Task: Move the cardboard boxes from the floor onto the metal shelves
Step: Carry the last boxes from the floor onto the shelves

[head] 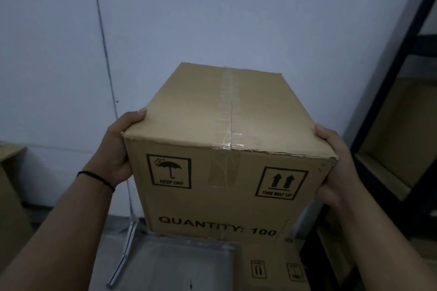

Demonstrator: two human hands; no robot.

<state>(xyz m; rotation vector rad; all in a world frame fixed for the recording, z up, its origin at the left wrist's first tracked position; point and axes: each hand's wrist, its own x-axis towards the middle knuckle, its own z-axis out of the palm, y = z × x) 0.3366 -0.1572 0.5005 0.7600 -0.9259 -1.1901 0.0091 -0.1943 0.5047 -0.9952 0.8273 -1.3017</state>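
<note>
Cardboard box (227, 149), taped shut, is held in the air before a pale wall (212, 19); left hand (118, 149) and right hand (335, 168) clamp its opposite sides, thumbs over the top edge. Second box (272, 267) sits below on the grey floor (165, 267). One dark metal shelf (390, 101) stands at right.

The cardboard box (227, 149) is matt brown corrugated board, its near top edge frayed and rough at the right corner, with flat black print on the front. A strip of clear glossy tape (225, 111) runs along the top seam and wrinkles over the edge. A second box (269, 264) below is the same dull cardboard. The metal shelves (387, 92) have dark, matt painted posts. The wall (189, 7) is smooth and pale. A thin dark cord-like band (95, 176) sits on the left wrist.
</note>
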